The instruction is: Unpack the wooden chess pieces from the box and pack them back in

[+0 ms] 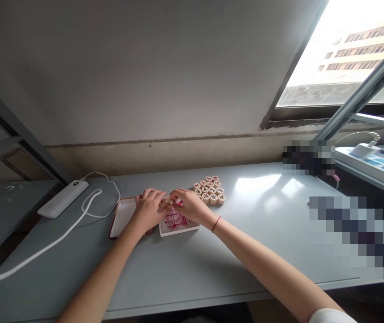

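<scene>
Left hand (148, 209) and right hand (193, 206) have got wooden pieces (170, 202) pinched right between their fingers, at the white box's (180, 231) far end, with a stacked bunch of discs (213, 197) just far-right.

Single Chinese characters, dark or reddish, stand on top of the round wooden pieces (213, 190) grouped far on the table (185, 269); the held pieces (171, 202), left of these, bear dark marks. All are too small to read surely.

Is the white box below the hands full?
Not full: red lines show uncovered across the near part of the white box.
</scene>
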Tool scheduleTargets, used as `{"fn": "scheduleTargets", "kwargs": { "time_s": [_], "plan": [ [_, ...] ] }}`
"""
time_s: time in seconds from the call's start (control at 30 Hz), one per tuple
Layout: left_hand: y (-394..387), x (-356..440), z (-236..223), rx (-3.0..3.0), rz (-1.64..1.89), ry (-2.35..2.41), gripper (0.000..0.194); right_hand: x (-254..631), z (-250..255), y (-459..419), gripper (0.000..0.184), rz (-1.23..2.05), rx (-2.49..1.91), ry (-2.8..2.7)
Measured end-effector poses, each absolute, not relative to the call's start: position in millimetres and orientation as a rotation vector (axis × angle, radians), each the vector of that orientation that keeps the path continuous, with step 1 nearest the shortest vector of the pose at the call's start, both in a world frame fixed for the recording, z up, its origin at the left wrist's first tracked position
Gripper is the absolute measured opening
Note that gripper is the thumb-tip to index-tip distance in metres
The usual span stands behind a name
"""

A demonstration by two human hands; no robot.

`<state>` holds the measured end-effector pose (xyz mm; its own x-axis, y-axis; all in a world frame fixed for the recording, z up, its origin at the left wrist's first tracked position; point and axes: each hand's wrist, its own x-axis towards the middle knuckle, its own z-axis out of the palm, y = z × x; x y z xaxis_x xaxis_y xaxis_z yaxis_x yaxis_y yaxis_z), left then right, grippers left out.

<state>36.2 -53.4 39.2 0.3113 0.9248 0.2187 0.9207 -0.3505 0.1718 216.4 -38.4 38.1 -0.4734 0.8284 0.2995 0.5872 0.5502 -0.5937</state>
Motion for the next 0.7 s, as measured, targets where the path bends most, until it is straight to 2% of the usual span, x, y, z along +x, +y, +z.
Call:
{"fn": "scheduleTargets", "kwargs": {
  "time_s": [0.33, 0.7],
  "plan": [
    [-55.2, 39.4, 39.6, 2.439, 0.346, 1.807, 0.044, 211.3, 22.8, -31.8, 0.017, 0.331, -1.208, -2.357],
    [-43.0, 53.4, 48.1, 2.472, 0.285, 1.767, 0.036, 235.4, 42.6, -20.4, 0.015, 0.388, -1.251, -2.223]
  ]
}}
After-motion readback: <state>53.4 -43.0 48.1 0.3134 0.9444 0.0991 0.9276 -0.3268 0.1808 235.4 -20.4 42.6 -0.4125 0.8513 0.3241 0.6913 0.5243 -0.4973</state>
